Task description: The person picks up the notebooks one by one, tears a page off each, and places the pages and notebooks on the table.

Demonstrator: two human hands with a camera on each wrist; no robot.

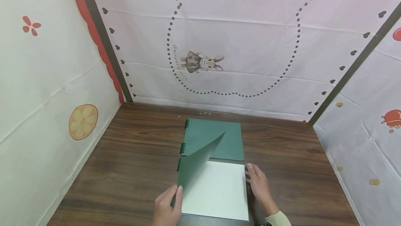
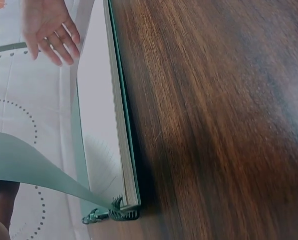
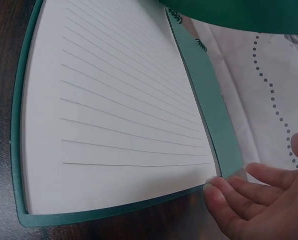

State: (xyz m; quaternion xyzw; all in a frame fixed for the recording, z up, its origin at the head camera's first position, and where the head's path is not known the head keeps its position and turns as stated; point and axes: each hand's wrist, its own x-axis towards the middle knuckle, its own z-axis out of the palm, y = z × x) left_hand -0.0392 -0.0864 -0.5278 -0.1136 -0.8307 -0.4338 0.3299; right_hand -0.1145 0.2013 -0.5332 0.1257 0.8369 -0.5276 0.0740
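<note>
an open spiral notebook (image 1: 220,191), lined page up, lies on a wooden table (image 1: 138,156) — its lifted green cover (image 1: 197,165) pinched in the left hand (image 1: 167,205). the right hand's (image 1: 259,184) fingers, loosely extended, meet the right edge — a closed green notebook (image 1: 213,137) sits just beyond.

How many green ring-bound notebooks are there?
2: one closed green ring-bound notebook lies farther back; one open green ring-bound notebook lies just in front of it.

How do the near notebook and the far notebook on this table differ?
The near notebook is open, showing lined pages; the far notebook is closed. The near notebook's cover is raised in the left hand; the far notebook's cover lies flat. Both are green and ring-bound.
</note>
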